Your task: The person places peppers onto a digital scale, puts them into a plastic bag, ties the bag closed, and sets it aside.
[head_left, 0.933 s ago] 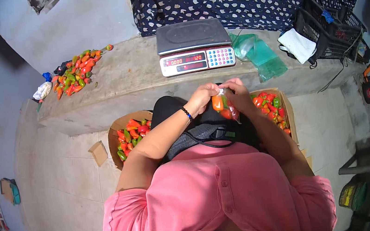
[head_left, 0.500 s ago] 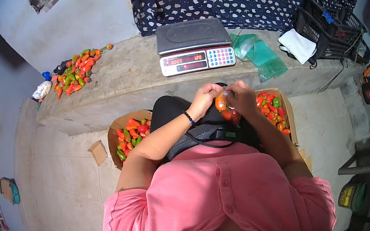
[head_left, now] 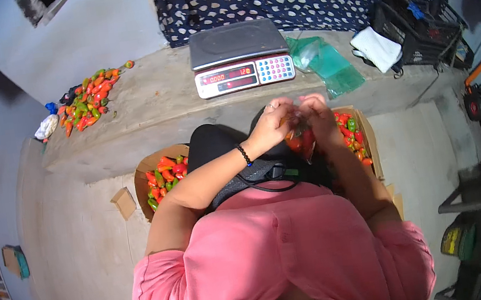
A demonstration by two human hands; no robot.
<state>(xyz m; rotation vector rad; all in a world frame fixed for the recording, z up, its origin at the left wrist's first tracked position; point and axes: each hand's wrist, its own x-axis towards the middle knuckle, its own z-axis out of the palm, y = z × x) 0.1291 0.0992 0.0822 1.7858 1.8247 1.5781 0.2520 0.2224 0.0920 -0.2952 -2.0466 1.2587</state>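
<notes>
Over my lap hangs a small clear plastic bag (head_left: 300,141) with red and orange peppers inside. My left hand (head_left: 272,125) pinches the top of the bag from the left, fingers closed. From the right, my right hand (head_left: 321,120) is closed on the same top edge, its fingers slightly blurred. The hands nearly touch and hide the bag's mouth. Beyond them on the concrete ledge stands a digital scale (head_left: 246,76) with a bare grey platform. Cardboard boxes of red, orange and green peppers sit on the floor left (head_left: 144,165) and right (head_left: 365,126) of my legs.
A loose pile of peppers (head_left: 88,102) lies on the ledge's left end. Green plastic bags (head_left: 333,68) lie right of the scale. Farther right are a white cloth (head_left: 377,49) and a black crate (head_left: 413,27). A cardboard piece (head_left: 123,203) lies on the floor.
My hands have tilted inward and drawn together at the bag's top, and now cover more of it. The whole view has shifted slightly.
</notes>
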